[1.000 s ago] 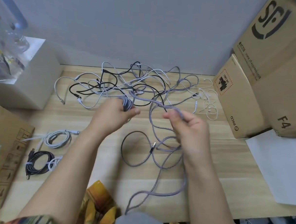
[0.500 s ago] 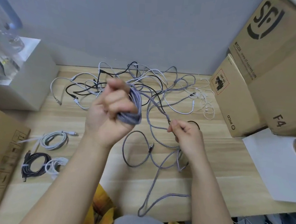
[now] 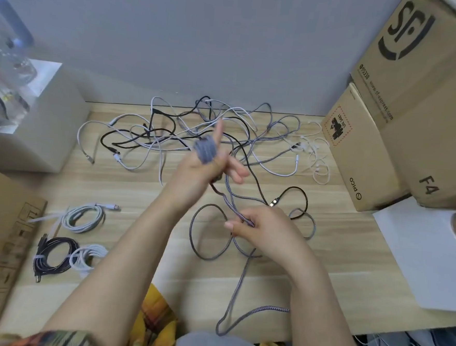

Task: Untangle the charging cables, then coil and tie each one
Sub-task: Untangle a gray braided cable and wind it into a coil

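Nearby, tangled cables [image 3: 197, 133] crowd fingers [image 3: 234, 224] pinching grey braided cable [image 3: 230, 205]; tied coils [image 3: 83, 218] lie left

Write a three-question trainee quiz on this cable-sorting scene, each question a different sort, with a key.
1. True or false: the grey braided cable is wound around the left hand.
2. How many finished coils lie at the desk's left? A) one B) three C) five
3. Fill in: the right hand pinches the grey cable over the ___ desk.

Key: 1 true; 2 B: grey coil, black coil, white coil; 3 wooden.
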